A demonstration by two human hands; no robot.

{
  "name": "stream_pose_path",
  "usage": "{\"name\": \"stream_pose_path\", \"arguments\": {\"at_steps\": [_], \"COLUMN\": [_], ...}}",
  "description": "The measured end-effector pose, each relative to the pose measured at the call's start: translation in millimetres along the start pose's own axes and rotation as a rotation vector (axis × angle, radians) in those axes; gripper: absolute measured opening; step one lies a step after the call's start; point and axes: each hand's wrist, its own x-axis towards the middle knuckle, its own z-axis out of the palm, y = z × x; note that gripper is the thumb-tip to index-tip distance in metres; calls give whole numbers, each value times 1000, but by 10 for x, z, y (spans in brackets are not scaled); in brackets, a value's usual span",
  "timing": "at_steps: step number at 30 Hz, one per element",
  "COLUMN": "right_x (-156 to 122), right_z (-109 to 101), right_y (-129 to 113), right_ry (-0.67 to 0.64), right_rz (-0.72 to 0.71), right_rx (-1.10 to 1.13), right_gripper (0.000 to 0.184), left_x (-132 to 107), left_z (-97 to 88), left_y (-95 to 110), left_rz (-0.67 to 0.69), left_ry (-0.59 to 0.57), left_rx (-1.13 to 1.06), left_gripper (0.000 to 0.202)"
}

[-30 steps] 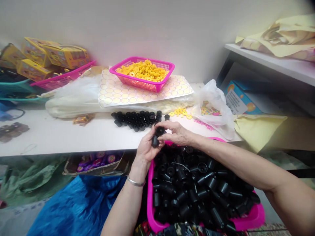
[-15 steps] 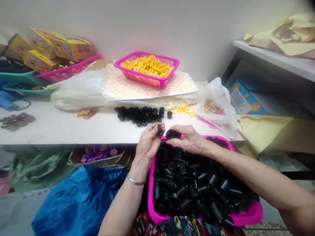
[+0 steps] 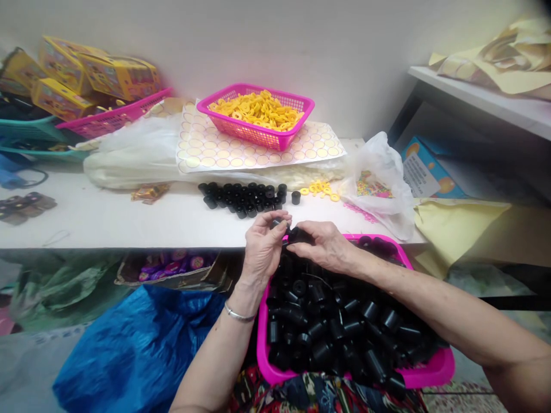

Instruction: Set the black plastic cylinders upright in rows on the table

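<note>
My left hand [image 3: 263,248] and my right hand [image 3: 323,245] meet above the far end of a pink bin [image 3: 430,376] heaped with black plastic cylinders [image 3: 340,321]. Each hand pinches a small black cylinder: the left one's piece [image 3: 278,221] shows at the fingertips, the right one's piece [image 3: 298,235] points left toward it. The two pieces touch or nearly touch. A silver bangle [image 3: 238,314] circles my left wrist. Just beyond the hands, a cluster of black cylinders [image 3: 245,198] stands on the white table [image 3: 107,221].
A pink basket of yellow rings [image 3: 257,115] sits on a sheet of round stickers [image 3: 215,155]. Loose yellow rings [image 3: 321,189] and a clear bag of coloured beads [image 3: 374,183] lie to the right. Yellow boxes [image 3: 94,77] fill the back left. A blue plastic bag [image 3: 142,350] lies below.
The two hands have come together, bringing the right hand's black cylinder up against the left hand's piece. The view has shifted slightly.
</note>
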Motion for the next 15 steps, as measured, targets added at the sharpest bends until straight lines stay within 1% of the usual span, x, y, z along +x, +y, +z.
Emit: {"name": "stream_pose_path", "arguments": {"at_steps": [5, 9, 12, 15], "right_x": [8, 21, 16, 8], "right_z": [-2, -17, -12, 43], "right_y": [-4, -12, -18, -3], "right_ry": [3, 0, -16, 15], "right_rz": [20, 42, 42, 57], "right_rx": [-17, -5, 62, 144], "right_gripper": [10, 9, 7, 11], "left_x": [-9, -24, -55, -132], "left_z": [24, 34, 28, 23], "left_y": [-21, -47, -98, -158], "left_rz": [-5, 35, 94, 189], "left_ry": [24, 15, -20, -26], "left_rx": [-31, 8, 103, 319], "left_gripper": [24, 24, 21, 18]}}
